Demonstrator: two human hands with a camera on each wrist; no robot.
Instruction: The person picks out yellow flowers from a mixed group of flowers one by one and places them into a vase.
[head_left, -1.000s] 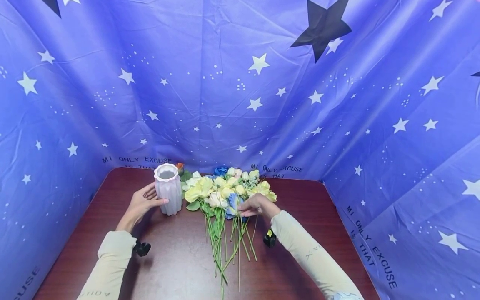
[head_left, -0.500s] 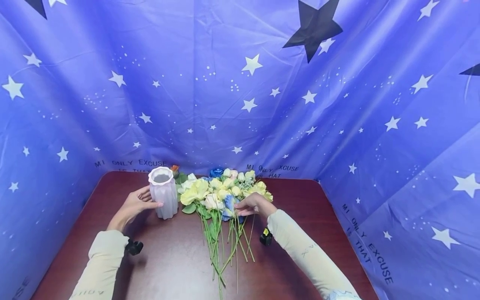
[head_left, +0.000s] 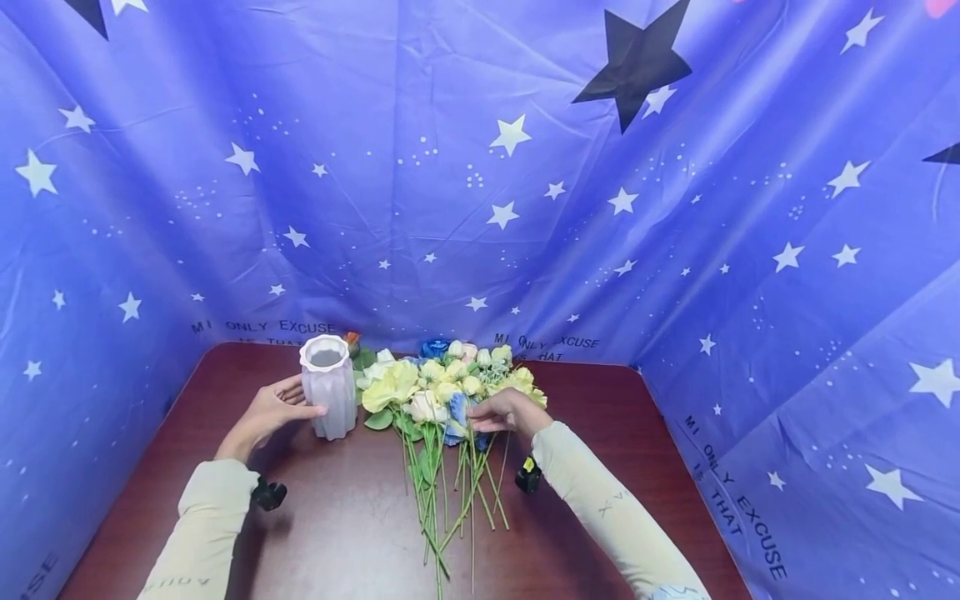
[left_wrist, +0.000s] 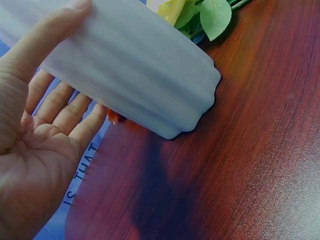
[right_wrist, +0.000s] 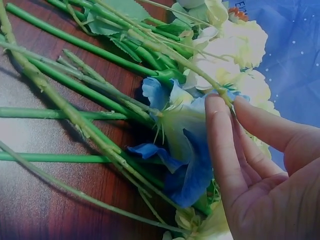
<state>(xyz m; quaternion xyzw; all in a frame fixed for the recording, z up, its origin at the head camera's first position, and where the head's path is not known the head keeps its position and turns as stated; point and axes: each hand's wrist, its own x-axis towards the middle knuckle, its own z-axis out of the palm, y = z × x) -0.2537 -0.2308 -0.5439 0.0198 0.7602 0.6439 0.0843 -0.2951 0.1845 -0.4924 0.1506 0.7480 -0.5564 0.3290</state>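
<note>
A pale lilac fluted vase (head_left: 330,400) with a scalloped rim stands upright at the left of the table. My left hand (head_left: 266,414) holds it from the left, thumb across the front and fingers round the far side, as the left wrist view also shows. To its right lies a heap of artificial flowers (head_left: 393,385), yellow, white and blue, their green stems pointing toward me. Over the heap, my right hand (head_left: 510,410) pinches a thin flower stem (right_wrist: 200,74) between thumb and fingertips. A blue flower (right_wrist: 187,150) lies just beside those fingertips. Which bloom the pinched stem belongs to is unclear.
The dark red wooden table (head_left: 330,517) has a rounded far edge. A blue star-printed cloth (head_left: 420,208) hangs close behind it and along both sides. An orange flower (head_left: 352,338) peeks out behind the vase.
The head view has shifted slightly, so everything sits a little further left in it than a second ago. Hands, vase and flowers keep almost the same places relative to each other.
</note>
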